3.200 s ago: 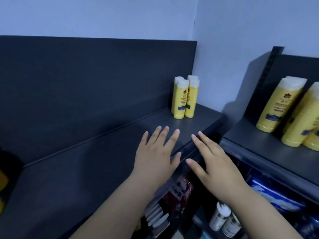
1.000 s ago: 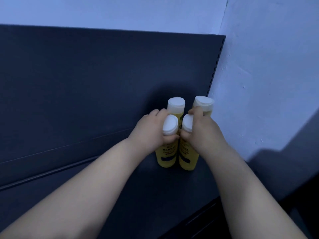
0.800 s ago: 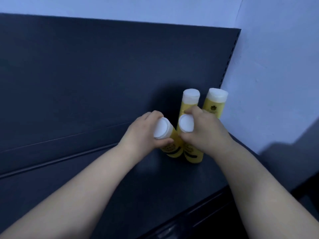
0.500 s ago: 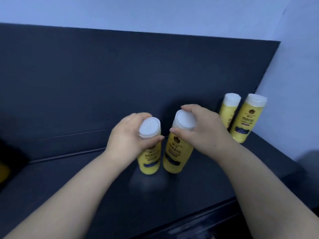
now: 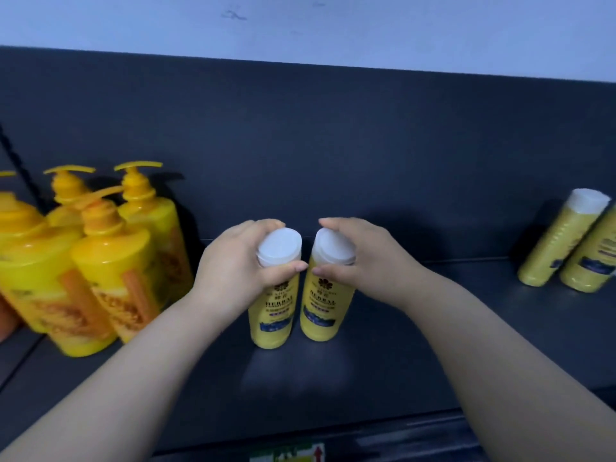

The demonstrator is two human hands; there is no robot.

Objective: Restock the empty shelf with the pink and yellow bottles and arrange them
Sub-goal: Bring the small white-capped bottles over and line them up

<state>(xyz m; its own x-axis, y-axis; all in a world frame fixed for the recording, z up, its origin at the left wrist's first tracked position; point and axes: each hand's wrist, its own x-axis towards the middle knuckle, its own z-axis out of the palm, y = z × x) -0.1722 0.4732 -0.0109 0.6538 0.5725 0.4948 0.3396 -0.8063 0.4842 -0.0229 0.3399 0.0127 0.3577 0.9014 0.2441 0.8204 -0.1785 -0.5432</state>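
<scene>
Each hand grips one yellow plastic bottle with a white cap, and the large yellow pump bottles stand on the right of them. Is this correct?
Not quite: the head view shows the large yellow pump bottles on the left of them. Otherwise correct: the left hand grips one yellow plastic bottle with a white cap, the right hand the other bottle.

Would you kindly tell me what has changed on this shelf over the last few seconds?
The left hand gripped the left front bottle and the right hand the right front bottle, carrying both left to mid-shelf. The two rear yellow bottles stayed at the right end.
</scene>
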